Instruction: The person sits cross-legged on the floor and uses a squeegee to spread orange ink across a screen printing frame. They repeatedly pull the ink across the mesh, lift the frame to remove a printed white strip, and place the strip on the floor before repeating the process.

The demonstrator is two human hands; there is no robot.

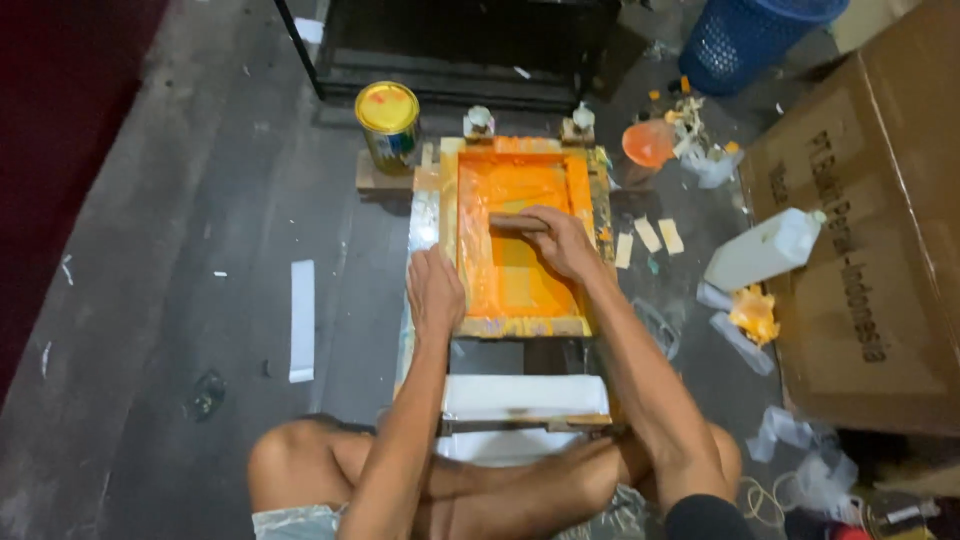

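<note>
Nearest: crossed bare legs at bottom edge, with a stack of white sheets (525, 396) just below both hands, on a board. Left hand (434, 292) flat, palm down, fingers loose, pressing the left rail of the wooden screen frame (449, 215); not gripping anything. Right hand (562, 240) up and to the right of the left, inside the frame, clenched over a squeegee (517, 222). Squeegee long axis runs left-right across the mesh, square to the frame's long sides; handle sticks out leftward past the right-hand knuckles toward the left rail. Orange ink (515, 275) covers the mesh, lighter rectangle below the right hand, denser coat above it. Blade edge hidden by the fingers, contact with mesh cannot tell. Right hand is the 1 on the tool; left only steadies the frame. Beyond the hands: 2 hinge clamps (479, 120) at the far frame rail, yellow-lidded paint can (388, 122) up-left of the left hand. Right of the right hand: small paper strips (647, 236), white plastic jug (765, 250) lying tilted, orange-stained rag (753, 313), big cardboard box (880, 230). Farthest: blue basket (745, 40) up-right.
</note>
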